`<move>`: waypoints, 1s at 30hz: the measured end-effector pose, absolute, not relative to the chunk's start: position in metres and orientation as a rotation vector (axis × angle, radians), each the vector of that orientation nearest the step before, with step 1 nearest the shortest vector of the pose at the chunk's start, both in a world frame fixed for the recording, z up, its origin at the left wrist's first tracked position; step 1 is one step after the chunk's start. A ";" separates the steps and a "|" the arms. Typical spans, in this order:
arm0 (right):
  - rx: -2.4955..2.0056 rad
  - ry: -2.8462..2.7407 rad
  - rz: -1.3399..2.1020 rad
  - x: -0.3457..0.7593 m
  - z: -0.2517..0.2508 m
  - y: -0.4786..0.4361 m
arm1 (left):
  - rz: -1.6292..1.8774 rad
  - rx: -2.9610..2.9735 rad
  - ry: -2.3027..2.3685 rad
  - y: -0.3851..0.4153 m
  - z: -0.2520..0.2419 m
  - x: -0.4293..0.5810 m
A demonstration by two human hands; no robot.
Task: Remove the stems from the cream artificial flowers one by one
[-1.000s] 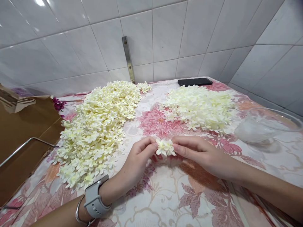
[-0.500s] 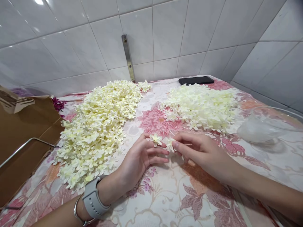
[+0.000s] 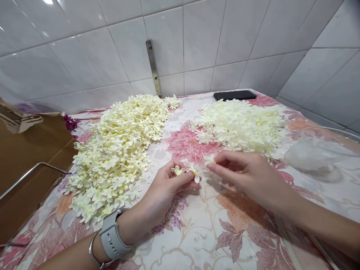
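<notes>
Two small cream artificial flowers are in my left hand point(image 3: 171, 183): one flower point(image 3: 178, 171) sits by the index finger, the other flower point(image 3: 194, 172) is pinched under the thumb. My right hand point(image 3: 242, 172) pinches a white petal piece point(image 3: 209, 159) between thumb and index finger, a short gap to the right of the left hand. Beyond the left hand lies a large heap of pale yellow flowers point(image 3: 120, 146). A whiter pile of flower pieces point(image 3: 244, 125) spreads behind my right hand.
A floral tablecloth point(image 3: 202, 232) covers the table. At the left stands a cardboard box point(image 3: 33, 157) with a bent metal wire point(image 3: 28, 173). A black phone point(image 3: 234, 95) lies by the tiled wall, and a clear plastic bag point(image 3: 312, 153) rests at the right.
My left thumb has closed over the second flower, which was in the right fingers before. My right hand has moved slightly up and right and now holds a white petal piece.
</notes>
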State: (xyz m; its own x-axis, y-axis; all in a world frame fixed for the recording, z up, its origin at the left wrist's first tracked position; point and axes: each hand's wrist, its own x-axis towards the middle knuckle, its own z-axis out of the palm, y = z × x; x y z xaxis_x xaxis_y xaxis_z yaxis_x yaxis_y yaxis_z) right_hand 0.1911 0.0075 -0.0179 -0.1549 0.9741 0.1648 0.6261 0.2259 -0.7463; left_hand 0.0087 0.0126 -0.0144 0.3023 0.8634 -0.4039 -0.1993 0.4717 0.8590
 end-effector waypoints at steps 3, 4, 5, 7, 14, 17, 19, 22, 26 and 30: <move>-1.572 -1.807 0.229 0.196 -0.015 0.011 | 0.788 0.830 1.006 0.012 -0.017 0.007; -1.558 -1.816 0.210 0.196 -0.015 0.011 | 0.770 0.851 0.985 0.012 -0.018 0.007; -1.531 -1.853 0.304 0.194 -0.014 0.009 | 0.747 0.871 0.962 0.012 -0.019 0.006; -1.422 -1.966 0.687 0.190 -0.014 0.005 | 0.713 0.904 0.928 0.012 -0.020 0.006; -1.327 -1.801 1.184 0.182 -0.017 0.002 | 0.732 0.966 1.028 0.011 -0.019 0.006; -1.299 -1.632 1.509 0.183 -0.016 0.005 | 0.763 0.977 1.036 0.010 -0.019 0.006; -1.259 -1.539 1.692 0.183 -0.015 0.006 | 0.779 0.997 1.043 0.010 -0.019 0.006; -1.278 -1.466 1.701 0.182 -0.017 0.005 | 0.784 1.011 1.074 0.010 -0.020 0.006; -1.297 -1.512 1.558 0.183 -0.021 0.004 | 0.721 1.008 1.034 0.011 -0.022 0.005; -1.250 -1.472 1.592 0.183 -0.022 0.003 | 0.679 0.980 0.966 0.009 -0.024 0.005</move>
